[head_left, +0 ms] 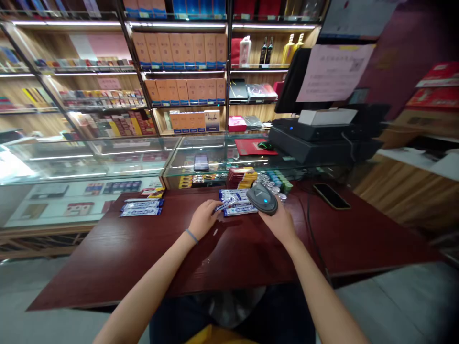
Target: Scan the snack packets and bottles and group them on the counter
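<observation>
My right hand [281, 222] is wrapped round a dark barcode scanner [262, 198] with a lit blue light on top. The scanner is above the right side of a pile of blue-and-white sachets [241, 210] and hides part of it. Pinched in my left hand [203, 219] is one slim blue-and-white sachet [228, 203], tilted over the pile's left side. A second group of similar sachets [141, 207] lies further left on the dark red table [143, 258].
Behind the pile stand yellow-and-red packs [242, 177] and several small cans [272, 180]. A phone [331, 196] lies at the right, with a cable [311, 229] nearer me. A glass display counter [201, 148] and a monitor [293, 81] stand beyond the table.
</observation>
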A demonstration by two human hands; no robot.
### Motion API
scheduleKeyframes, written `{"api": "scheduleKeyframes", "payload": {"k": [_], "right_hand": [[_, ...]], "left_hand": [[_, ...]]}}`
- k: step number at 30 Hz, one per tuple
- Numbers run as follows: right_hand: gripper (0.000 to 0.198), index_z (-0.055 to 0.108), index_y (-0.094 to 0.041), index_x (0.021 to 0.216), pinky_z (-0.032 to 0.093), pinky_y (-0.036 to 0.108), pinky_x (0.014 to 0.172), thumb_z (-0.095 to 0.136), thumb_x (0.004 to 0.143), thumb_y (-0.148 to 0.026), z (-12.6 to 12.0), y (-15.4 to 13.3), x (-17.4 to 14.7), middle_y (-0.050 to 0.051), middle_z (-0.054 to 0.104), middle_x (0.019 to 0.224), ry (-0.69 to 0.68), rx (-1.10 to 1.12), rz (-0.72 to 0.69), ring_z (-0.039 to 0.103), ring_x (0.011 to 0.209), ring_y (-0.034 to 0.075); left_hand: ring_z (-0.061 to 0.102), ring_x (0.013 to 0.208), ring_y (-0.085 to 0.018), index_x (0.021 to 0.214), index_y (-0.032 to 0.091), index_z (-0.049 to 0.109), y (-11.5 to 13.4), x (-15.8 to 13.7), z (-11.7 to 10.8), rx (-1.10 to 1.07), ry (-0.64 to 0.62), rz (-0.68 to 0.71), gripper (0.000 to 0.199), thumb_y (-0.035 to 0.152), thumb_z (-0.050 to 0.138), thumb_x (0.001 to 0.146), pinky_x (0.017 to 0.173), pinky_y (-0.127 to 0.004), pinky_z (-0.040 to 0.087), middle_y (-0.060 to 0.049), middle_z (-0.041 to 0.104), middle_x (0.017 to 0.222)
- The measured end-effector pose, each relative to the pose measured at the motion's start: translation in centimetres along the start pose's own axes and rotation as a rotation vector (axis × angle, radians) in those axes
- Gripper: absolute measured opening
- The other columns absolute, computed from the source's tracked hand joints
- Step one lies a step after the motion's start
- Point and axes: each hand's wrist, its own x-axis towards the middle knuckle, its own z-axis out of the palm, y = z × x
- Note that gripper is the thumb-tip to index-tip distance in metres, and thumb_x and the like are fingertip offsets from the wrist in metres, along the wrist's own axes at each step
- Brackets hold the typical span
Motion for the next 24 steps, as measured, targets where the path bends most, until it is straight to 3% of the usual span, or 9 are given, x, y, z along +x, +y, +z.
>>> {"api": "scheduleKeyframes", "payload": {"k": [13,24], "right_hand": [[0.031,0.054,-0.026,0.105,0.048,0.032,0.065,0.061,0.077,-0.036,-4.3,4.1,-1.5,0.008,0.073,0.086,0.075,-0.055,0.016,0.071,0.092,0.032],[0.026,0.052,-0.026,0.101,0.042,0.031,0.057,0.06,0.079,-0.039,-4.3,5.1,-1.9,0.006,0.072,0.08,0.043,-0.091,0.034,0.071,0.079,0.032]], "left_hand": [[0.06,0.104,-0.025,0.112,0.022,0.068,2.9,4.8,7.9,0.209,-0.112,0.127,0.029,0.01,0.051,0.091,0.092,-0.04,0.047,-0.009,0.069,0.111],[0.059,0.108,-0.025,0.116,0.022,0.068,1.8,4.6,9.6,0.28,-0.096,0.137,0.031,0.011,0.05,0.093,0.095,-0.042,0.047,-0.01,0.067,0.116]]}}
